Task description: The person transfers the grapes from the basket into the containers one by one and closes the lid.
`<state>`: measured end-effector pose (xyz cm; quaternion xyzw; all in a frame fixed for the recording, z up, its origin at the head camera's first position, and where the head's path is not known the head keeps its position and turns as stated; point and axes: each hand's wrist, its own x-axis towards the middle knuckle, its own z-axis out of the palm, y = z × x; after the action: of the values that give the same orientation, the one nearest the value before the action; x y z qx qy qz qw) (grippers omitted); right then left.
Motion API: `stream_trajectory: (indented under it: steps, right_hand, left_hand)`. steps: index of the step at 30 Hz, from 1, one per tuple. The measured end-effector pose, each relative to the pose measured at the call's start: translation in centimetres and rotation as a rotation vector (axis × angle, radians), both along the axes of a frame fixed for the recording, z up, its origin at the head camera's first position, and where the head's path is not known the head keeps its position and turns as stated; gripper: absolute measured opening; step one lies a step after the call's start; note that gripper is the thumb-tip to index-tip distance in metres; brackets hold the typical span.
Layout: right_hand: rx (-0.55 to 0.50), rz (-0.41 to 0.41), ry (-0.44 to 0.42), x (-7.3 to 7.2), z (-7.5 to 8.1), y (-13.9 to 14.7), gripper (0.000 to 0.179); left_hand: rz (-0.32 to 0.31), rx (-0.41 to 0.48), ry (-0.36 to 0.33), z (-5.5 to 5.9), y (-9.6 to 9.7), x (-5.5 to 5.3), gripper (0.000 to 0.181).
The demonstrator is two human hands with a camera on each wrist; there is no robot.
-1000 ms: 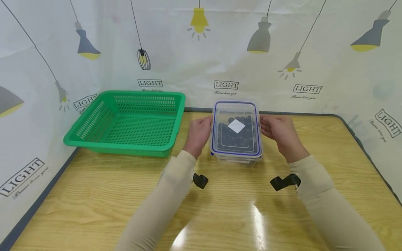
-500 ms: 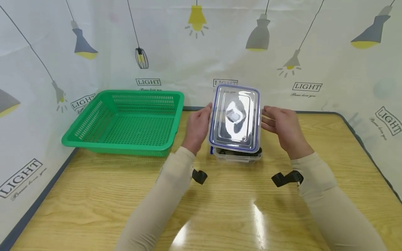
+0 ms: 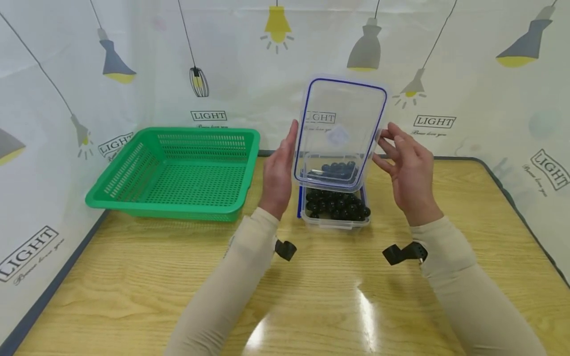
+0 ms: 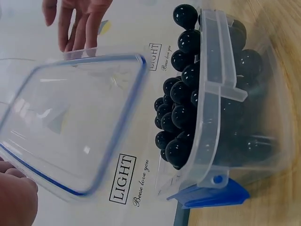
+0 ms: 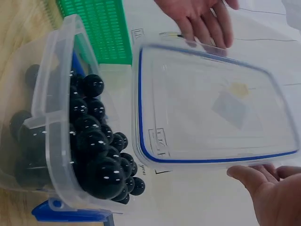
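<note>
A clear lid (image 3: 343, 113) with a blue seal is raised between my two hands and tilted up above its box. My left hand (image 3: 278, 173) lies along the lid's left edge, its fingers fairly straight. At the opposite edge my right hand (image 3: 411, 173) holds the lid with bent fingertips. Beneath is the clear plastic box (image 3: 336, 223), full of shiny black balls (image 3: 336, 205); some rise above its rim. A blue clip (image 4: 211, 194) hangs down at the box's side in the left wrist view. The lid overlaps the far part of the box in the head view.
A green slotted basket (image 3: 175, 210) stands on the wooden table (image 3: 329, 296), left of the box. Behind the table hangs a white sheet (image 3: 249, 44) printed with lamps. A dark edging (image 3: 450, 158) runs along the table's back.
The lid has come up off the box and tipped upward, with both hands rising alongside it. The black balls are now uncovered at the front. The basket has not been moved.
</note>
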<state>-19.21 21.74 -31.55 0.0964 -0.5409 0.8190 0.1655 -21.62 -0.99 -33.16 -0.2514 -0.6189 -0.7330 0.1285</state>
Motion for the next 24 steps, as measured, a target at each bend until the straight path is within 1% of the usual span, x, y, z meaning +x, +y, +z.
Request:
stream_trajectory:
  steps: [2, 4, 6, 10, 12, 13, 15, 18, 19, 21, 24]
  right_hand:
    - [0.023, -0.003, 0.025, -0.2, -0.2, -0.1, 0.042]
    - [0.024, -0.001, 0.046, -0.2, -0.5, -0.2, 0.042]
    - [-0.029, 0.015, 0.06, -0.2, -0.7, -0.2, 0.043]
    - [-0.168, 0.057, 0.088, -0.2, -1.0, -0.3, 0.044]
    - [-0.204, 0.062, 0.103, -0.3, -1.2, -0.4, 0.044]
    - [-0.2, 0.06, 0.106, -0.4, -1.3, -0.5, 0.043]
    - [-0.159, 0.045, 0.11, -0.4, -1.6, -0.6, 0.041]
    - [-0.064, 0.017, 0.128, -0.4, -2.2, -0.7, 0.037]
    - [-0.05, 0.017, 0.135, -0.4, -2.4, -0.7, 0.035]
    - [-0.05, 0.03, 0.146, -0.3, -2.6, -0.7, 0.031]
    - [-0.079, 0.063, 0.147, -0.3, -2.9, -0.6, 0.03]
  left_hand:
    - [-0.021, 0.014, 0.025, -0.1, 0.1, 0.0, 0.05]
    - [-0.043, 0.036, 0.031, -0.1, 0.2, 0.0, 0.05]
    - [-0.075, 0.081, 0.026, -0.1, 0.3, -0.1, 0.049]
    - [-0.087, 0.152, 0.025, -0.3, 0.3, 0.0, 0.048]
    - [-0.092, 0.194, 0.034, -0.5, 0.3, 0.0, 0.047]
    - [-0.092, 0.206, 0.036, -0.6, 0.4, 0.0, 0.047]
    - [-0.096, 0.222, 0.042, -0.7, 0.5, 0.0, 0.047]
    - [-0.093, 0.233, 0.024, -0.9, 0.6, 0.0, 0.047]
    - [-0.093, 0.233, 0.017, -1.0, 0.7, 0.0, 0.047]
    - [-0.096, 0.232, 0.0, -1.2, 0.6, 0.0, 0.046]
    - [-0.114, 0.238, -0.034, -1.5, 0.5, 0.0, 0.044]
